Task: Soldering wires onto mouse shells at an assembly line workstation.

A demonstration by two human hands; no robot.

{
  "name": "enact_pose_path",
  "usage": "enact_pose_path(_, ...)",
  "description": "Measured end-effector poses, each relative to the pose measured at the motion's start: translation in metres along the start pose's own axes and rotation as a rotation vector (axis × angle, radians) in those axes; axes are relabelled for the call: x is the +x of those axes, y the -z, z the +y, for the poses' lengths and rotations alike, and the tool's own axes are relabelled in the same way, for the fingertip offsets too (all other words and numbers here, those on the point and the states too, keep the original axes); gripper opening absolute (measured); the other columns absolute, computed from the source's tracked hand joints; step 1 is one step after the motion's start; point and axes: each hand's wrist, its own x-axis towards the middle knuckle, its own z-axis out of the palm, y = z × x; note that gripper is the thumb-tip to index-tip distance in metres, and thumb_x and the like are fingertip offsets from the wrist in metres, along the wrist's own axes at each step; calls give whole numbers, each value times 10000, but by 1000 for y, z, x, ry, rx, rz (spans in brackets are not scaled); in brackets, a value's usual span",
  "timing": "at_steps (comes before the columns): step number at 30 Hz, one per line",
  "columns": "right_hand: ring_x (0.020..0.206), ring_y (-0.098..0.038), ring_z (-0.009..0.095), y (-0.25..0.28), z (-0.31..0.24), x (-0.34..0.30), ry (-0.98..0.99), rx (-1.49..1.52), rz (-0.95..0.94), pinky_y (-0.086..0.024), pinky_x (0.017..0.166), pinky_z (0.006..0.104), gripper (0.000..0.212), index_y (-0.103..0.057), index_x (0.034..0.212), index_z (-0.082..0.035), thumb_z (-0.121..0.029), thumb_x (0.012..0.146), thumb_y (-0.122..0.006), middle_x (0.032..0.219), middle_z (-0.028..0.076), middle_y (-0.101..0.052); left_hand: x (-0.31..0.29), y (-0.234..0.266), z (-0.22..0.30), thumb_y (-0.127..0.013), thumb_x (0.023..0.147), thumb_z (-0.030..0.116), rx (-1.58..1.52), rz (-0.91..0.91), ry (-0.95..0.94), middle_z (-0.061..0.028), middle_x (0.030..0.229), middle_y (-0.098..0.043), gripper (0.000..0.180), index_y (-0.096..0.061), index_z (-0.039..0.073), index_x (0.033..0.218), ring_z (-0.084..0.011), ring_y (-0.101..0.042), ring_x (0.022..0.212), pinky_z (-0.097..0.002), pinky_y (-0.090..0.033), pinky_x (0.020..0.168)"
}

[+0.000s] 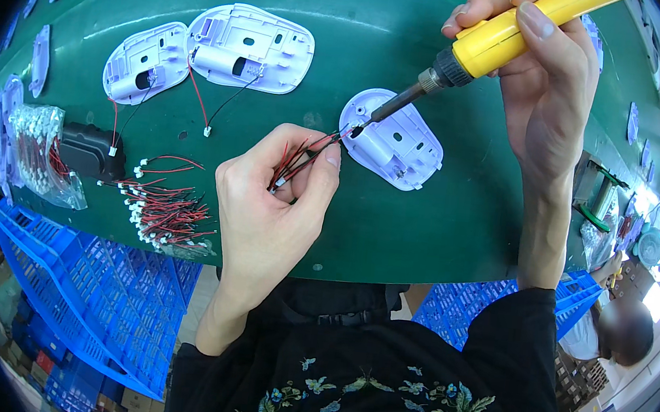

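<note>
In my right hand (545,76) is a yellow soldering iron (492,45), its dark tip angled down to the left onto a pale lilac plastic housing (403,145). The tip meets the housing near its upper left edge, beside a dark slot. My left hand (279,193) pinches several red and black wires (293,163) with small white connectors. The wire ends reach to the spot by the iron's tip. Two more housings, a larger one (282,42) and a smaller one (134,48), lie to the far left, each with a red and a black wire hanging from it.
Loose connector wires (162,214) are piled left of my left hand. Beyond lie a black box (93,151), a clear bag of wires (39,134) and stacked lilac parts. A solder reel stand (602,200) is at right. Blue crates (91,294) stand below the green table edge; another person sits far right.
</note>
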Motion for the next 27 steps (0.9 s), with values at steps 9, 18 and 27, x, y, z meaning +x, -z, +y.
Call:
enact_pose_path(9, 864, -710, 281, -4, -18, -5, 46, -64, 55, -593, 839, 404, 391, -505, 1123, -51, -240, 856, -720, 934, 201, -690, -7, 9, -1, -740, 923, 26, 75, 3, -11, 51, 659, -544, 116, -686, -44, 999, 23, -383, 582, -195, -253, 495)
enact_pose_path(18, 860, -706, 276, 0, -26, -10, 47, -80, 55, -588, 832, 399, 365, -504, 1118, -48, -232, 870, -698, 924, 205, -693, -12, 5, -9, -723, 960, 33, -53, 73, -55, 29, 793, -638, 109, -673, -40, 1023, 30, -430, 619, -158, -293, 515)
enact_pose_path(27, 858, -704, 279, 5, -31, -14, 88, -56, 68, -586, 828, 402, 353, -502, 1116, -41, -214, 873, -692, 919, 200, -689, -12, 3, 8, -783, 923, 88, -14, 28, 57, 70, 744, -529, 219, -683, -36, 1073, 22, -301, 609, -199, -201, 515)
